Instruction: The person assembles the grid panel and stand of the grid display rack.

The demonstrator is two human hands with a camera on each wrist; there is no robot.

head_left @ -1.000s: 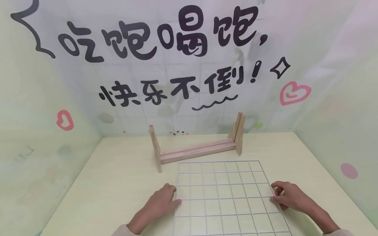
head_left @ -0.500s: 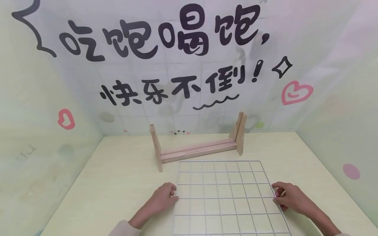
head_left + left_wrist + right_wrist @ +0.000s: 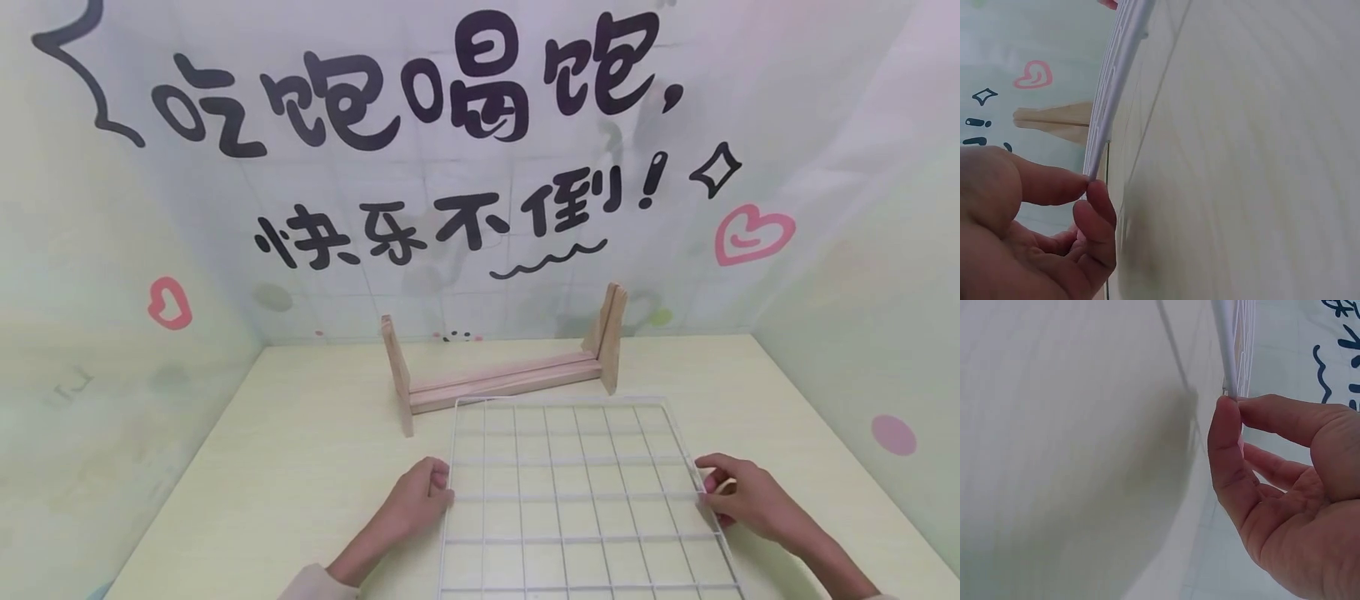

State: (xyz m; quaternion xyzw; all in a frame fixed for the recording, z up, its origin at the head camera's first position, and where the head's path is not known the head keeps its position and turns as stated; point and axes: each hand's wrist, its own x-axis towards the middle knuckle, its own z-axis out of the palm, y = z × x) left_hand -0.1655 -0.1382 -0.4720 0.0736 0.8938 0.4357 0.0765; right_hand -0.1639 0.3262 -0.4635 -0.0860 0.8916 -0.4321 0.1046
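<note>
A white wire grid panel (image 3: 557,497) spans the space between the two hands in the head view. My left hand (image 3: 415,500) pinches its left edge between thumb and fingertips; in the left wrist view the panel's edge wire (image 3: 1114,87) runs upward from that pinch. On the opposite side my right hand (image 3: 752,498) grips the right edge the same way, thumb against curled fingers. Both wrist views show the panel edge-on, raised off the tabletop with its thin shadow below. The panel's near end runs out of the head view at the bottom.
Behind the panel stands a wooden frame (image 3: 506,383), a long crossbar joining two upright end pieces. The panel's far edge overlaps the bar in the head view. A pale table (image 3: 285,450) lies beneath, enclosed by a printed back wall (image 3: 450,308) and side walls.
The grid panel has come up off the table, its far edge now higher in view and overlapping the wooden frame. Both hands have risen slightly with it.
</note>
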